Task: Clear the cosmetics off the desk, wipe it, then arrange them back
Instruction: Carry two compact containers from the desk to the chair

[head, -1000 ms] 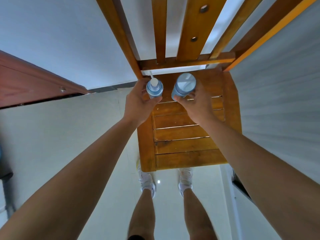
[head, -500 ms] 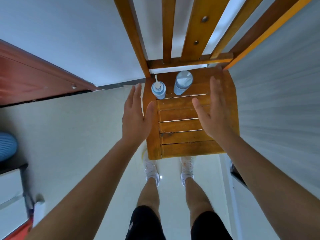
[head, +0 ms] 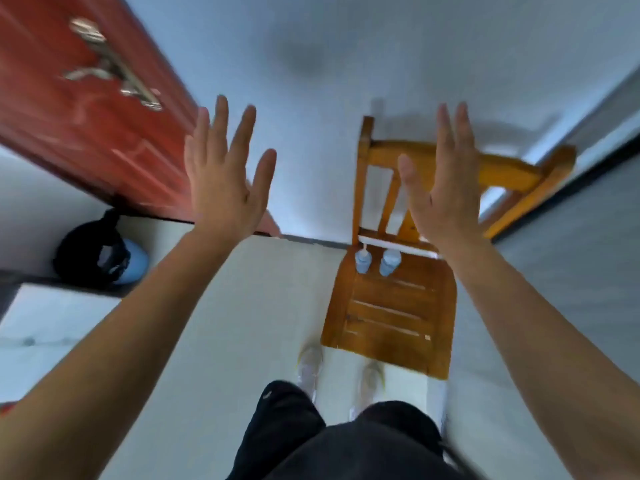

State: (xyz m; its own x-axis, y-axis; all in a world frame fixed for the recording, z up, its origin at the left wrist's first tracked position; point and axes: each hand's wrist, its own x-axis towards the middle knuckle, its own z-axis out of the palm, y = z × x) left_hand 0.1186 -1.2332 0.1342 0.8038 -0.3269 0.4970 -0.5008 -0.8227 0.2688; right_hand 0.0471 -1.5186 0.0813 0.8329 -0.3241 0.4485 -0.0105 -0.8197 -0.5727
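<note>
Both my hands are up and empty, the left hand (head: pixel 225 188) and the right hand (head: pixel 446 199) held flat with fingers spread wide, holding nothing. Two pale blue cosmetics, a pump bottle (head: pixel 362 262) and a capped bottle (head: pixel 390 261), stand side by side at the back of the wooden chair (head: pixel 391 317) seat, just under the backrest. The desk is out of view, so I judge clearing is only partly done, with wiping and rearranging left.
</note>
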